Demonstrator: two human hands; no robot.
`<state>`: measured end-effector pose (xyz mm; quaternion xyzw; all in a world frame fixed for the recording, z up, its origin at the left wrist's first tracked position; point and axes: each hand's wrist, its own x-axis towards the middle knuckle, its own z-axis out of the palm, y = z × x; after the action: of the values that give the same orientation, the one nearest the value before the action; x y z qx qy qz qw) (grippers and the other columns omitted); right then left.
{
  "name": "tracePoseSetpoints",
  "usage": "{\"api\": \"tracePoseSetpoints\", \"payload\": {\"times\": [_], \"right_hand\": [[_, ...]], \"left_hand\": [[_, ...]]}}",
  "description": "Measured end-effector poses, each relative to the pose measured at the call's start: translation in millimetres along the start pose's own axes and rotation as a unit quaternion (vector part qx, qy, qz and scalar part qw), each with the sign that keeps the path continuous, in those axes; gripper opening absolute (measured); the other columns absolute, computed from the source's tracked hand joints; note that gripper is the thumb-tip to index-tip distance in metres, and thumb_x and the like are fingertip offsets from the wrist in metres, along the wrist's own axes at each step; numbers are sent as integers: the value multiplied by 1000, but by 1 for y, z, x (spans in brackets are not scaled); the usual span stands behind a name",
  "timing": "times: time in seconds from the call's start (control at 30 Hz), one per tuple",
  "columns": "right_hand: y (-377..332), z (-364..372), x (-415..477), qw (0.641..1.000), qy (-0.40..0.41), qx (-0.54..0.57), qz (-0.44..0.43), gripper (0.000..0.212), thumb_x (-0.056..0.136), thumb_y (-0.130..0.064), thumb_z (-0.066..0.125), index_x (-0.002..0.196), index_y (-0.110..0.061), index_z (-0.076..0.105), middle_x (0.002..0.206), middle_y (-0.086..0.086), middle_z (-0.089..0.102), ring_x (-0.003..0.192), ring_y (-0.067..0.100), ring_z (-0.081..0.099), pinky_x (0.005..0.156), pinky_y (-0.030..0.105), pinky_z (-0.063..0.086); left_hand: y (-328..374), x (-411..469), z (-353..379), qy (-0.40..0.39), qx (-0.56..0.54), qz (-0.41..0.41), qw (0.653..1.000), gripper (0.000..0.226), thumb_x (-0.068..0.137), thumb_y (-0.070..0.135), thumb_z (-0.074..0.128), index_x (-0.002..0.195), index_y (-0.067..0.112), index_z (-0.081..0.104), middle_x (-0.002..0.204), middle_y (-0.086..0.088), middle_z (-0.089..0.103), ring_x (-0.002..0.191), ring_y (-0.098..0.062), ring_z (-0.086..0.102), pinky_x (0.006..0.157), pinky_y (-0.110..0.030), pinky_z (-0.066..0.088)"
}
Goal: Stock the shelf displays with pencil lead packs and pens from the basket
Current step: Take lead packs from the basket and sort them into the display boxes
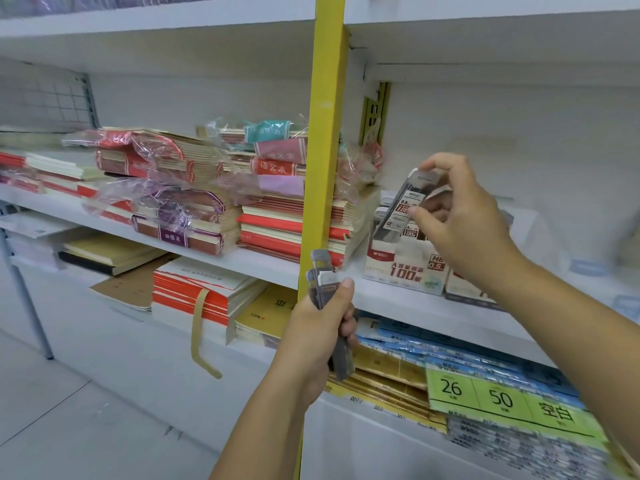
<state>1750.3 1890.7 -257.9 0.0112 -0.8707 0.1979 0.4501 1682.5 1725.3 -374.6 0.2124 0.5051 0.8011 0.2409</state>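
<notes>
My right hand (460, 216) pinches one grey pencil lead pack (405, 206), tilted, just above the white and red display box (405, 268) on the middle shelf. More lead packs stand inside that box. My left hand (318, 323) is lower, in front of the yellow shelf post, and grips a bundle of several grey lead packs (325, 282) upright. A second display box (464, 287) sits to the right, partly hidden by my right forearm. No pens and no basket are in view.
A yellow post (325, 133) divides the shelving. Stacks of wrapped notebooks (194, 188) fill the left bay. Below the shelf edge (415, 306) lie blue and yellow packs and a green label sheet (502, 396). The floor is at lower left.
</notes>
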Motion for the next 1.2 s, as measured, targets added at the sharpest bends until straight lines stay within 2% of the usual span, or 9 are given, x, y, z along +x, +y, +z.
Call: {"api": "tracePoseSetpoints", "payload": {"times": [0.07, 0.17, 0.27, 0.4, 0.47, 0.7, 0.87, 1.07, 1.2], "right_hand": [[3, 4, 6, 1000, -16, -21, -7, 58, 89, -12, 68, 107, -52, 31, 94, -21, 52, 81, 3, 63, 69, 23, 56], [7, 5, 13, 1000, 10, -15, -13, 54, 88, -13, 68, 105, -52, 34, 91, -19, 56, 78, -2, 64, 63, 16, 53], [13, 4, 19, 999, 20, -37, -20, 51, 89, -14, 67, 105, -50, 35, 88, -20, 56, 77, -4, 62, 58, 11, 50], [20, 14, 22, 991, -29, -127, -13, 37, 90, -20, 66, 114, -35, 41, 91, -5, 64, 75, 14, 64, 65, 35, 58], [25, 19, 26, 986, -56, -156, -8, 31, 92, -22, 64, 114, -32, 46, 89, 0, 67, 71, 16, 63, 61, 36, 56], [43, 31, 49, 983, -78, -145, 83, 16, 93, -28, 63, 108, -29, 70, 98, 2, 54, 75, 8, 56, 63, 16, 37], [38, 38, 49, 978, -84, -183, 58, 21, 94, -27, 62, 113, -25, 70, 111, 0, 57, 95, 19, 56, 80, 31, 43], [33, 41, 49, 978, -66, -193, 45, 19, 91, -24, 64, 109, -25, 64, 106, -5, 61, 91, 13, 55, 75, 30, 44], [33, 42, 54, 984, -58, -109, 129, 14, 91, -23, 66, 104, -26, 64, 98, -4, 63, 90, 16, 58, 78, 31, 47]], "left_hand": [[0, 2, -3, -33, -29, -16, 999, 7, 96, 19, 64, 96, 18, 56, 66, 1, 51, 57, -11, 49, 64, -31, 45], [1, 4, -8, -64, -64, -29, 995, 34, 82, 11, 64, 114, 17, 55, 70, -2, 54, 65, -15, 55, 76, -39, 41], [0, 5, -9, -57, -74, -16, 995, 27, 97, 6, 59, 123, 15, 56, 82, -4, 64, 75, -16, 64, 81, -35, 53], [-2, 6, -9, -50, -50, 7, 997, 28, 100, 12, 54, 128, 16, 56, 110, -3, 77, 102, -19, 74, 86, -31, 61], [-1, 5, -7, -55, -42, 16, 997, 28, 103, 14, 52, 131, 15, 55, 115, -1, 76, 108, -19, 72, 88, -34, 60], [-2, 4, -8, -53, -29, 10, 998, 23, 103, 19, 51, 124, 23, 59, 118, 5, 75, 112, -16, 70, 92, -46, 59], [0, 4, -10, -59, -43, 8, 997, 22, 102, 19, 53, 121, 28, 60, 118, 4, 75, 108, -18, 72, 82, -38, 62], [-1, 3, -12, -60, -32, 11, 998, 21, 102, 22, 54, 119, 31, 61, 115, 3, 76, 107, -19, 73, 84, -39, 62], [0, 3, -13, -66, -33, 15, 997, 21, 101, 24, 55, 119, 30, 62, 116, 4, 75, 107, -18, 73, 83, -38, 62]]}}
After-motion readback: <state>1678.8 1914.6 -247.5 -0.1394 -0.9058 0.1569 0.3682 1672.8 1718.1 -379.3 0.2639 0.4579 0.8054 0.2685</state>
